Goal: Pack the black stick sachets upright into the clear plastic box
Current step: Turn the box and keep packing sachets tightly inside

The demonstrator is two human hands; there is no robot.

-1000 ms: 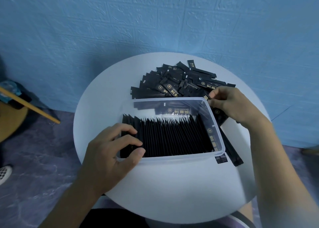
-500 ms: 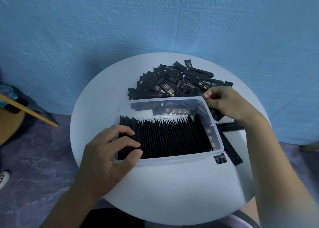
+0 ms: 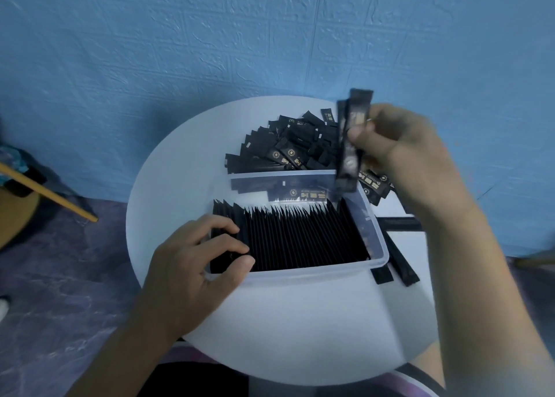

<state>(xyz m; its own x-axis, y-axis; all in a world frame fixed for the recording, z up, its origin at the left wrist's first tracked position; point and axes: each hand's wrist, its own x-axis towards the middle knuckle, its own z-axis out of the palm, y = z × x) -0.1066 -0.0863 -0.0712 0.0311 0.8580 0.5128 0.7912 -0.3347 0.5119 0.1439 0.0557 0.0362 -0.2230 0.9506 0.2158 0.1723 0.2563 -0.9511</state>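
Observation:
A clear plastic box (image 3: 312, 272) sits in the middle of the round white table (image 3: 300, 330). A dense row of black stick sachets (image 3: 300, 237) stands upright inside it. My left hand (image 3: 195, 264) curls over the box's left end, fingers on the leftmost sachets. My right hand (image 3: 399, 144) is raised above the box's far right corner and pinches black sachets (image 3: 350, 144), at least two, held nearly vertical and blurred. A loose pile of black sachets (image 3: 288, 147) lies behind the box.
A few stray sachets (image 3: 399, 258) lie on the table right of the box. A blue textured wall (image 3: 270, 36) stands close behind the table. A wooden stick (image 3: 48, 192) and dark items are on the floor at left.
My right hand has lifted sachets out of the pile and raised them above the box's right end. My left hand has stayed on the box's left end.

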